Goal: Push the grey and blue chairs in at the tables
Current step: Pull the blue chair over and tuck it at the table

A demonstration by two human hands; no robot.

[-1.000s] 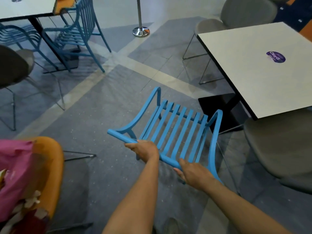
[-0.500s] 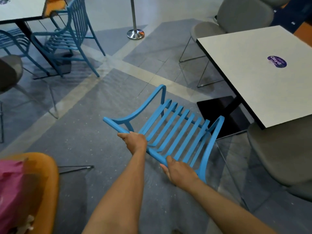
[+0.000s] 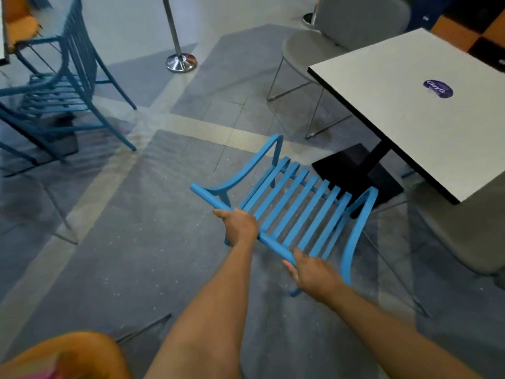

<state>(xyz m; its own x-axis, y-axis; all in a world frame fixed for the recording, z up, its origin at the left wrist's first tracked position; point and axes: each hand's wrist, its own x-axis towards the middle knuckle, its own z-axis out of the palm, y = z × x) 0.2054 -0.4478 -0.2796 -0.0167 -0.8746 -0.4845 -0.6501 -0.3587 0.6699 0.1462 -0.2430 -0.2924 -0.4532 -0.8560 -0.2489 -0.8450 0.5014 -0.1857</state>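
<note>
Both hands grip the top rail of a blue chair (image 3: 295, 206), centre of frame. Left hand (image 3: 240, 224) is wrapped closed around the rail left of its middle, thumb side up. Right hand (image 3: 314, 273) is closed on the same rail lower right, near the right arm bend; its fingers curl under the rail and are mostly hidden.

The rail runs diagonally, upper left to lower right. The seat slats run away from the hands toward upper right, so the chair front points at the white table (image 3: 410, 105) in the right half of frame. The black table base (image 3: 355, 173) sits just beyond the chair's front edge, near it; contact cannot be told. The table edge is up and right of the chair, apart from it.

Key relation: table lies ahead and right of the hands, along the slat direction. Push should go that way, square to the rail. Right hand is nearer the table, left hand trails, so the left likely needs to push more to swing the chair square.

Judgement: chair not yet under the table, still being moved in.

Grey chair (image 3: 341, 26) at top right sits at the table's far side. Another grey chair (image 3: 464, 236) at right edge is partly under the near corner. More blue chairs (image 3: 68, 77) upper left.
</note>
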